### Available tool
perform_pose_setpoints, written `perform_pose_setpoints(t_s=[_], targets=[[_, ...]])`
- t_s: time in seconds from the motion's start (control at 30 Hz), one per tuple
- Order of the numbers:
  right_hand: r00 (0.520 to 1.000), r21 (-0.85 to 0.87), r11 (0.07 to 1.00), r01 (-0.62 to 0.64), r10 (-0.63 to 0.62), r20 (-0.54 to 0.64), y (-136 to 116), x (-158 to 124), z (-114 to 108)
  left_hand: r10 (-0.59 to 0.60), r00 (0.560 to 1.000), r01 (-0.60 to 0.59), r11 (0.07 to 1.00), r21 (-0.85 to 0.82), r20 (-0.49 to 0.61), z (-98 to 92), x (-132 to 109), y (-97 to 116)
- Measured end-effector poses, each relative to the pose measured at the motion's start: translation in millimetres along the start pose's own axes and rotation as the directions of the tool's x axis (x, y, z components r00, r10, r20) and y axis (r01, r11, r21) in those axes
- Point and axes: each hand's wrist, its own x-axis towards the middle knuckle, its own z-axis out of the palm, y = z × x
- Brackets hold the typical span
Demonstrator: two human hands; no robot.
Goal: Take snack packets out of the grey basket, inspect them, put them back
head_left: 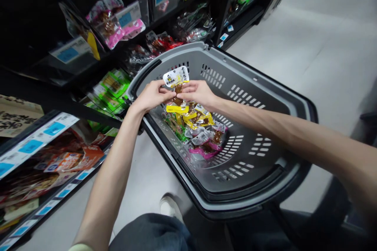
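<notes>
Between my two hands is a snack packet (178, 94), white at the top, yellow at the bottom, with something brown showing through its clear middle. My left hand (153, 96) pinches its left side. On the right side, my right hand (198, 93) grips it with thumb and fingers. Both hands are over the far left part of a grey shopping basket (282, 90). Below them in the basket lie yellow packets (200, 117), packets with pink ends (207, 149) and green packets (175, 127).
A black shelf unit (103, 62) with price tags runs along the left, close to the basket's rim. Green bags (113, 88) and a pink packet (125, 33) sit on it. Lower left is a shelf of red and orange packs (79, 159). Light floor (321, 39) extends at the right.
</notes>
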Motion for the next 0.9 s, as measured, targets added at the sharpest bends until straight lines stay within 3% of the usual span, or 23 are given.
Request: perform_pose_setpoints(t_s=[0.9], targets=[[1.0, 0.01, 1.0, -0.016, 0.016, 0.012, 0.5, -0.2, 1.2, 0.009, 0.999, -0.012, 0.994, 0.111, 0.032, -2.1, 0.5, -0.4]])
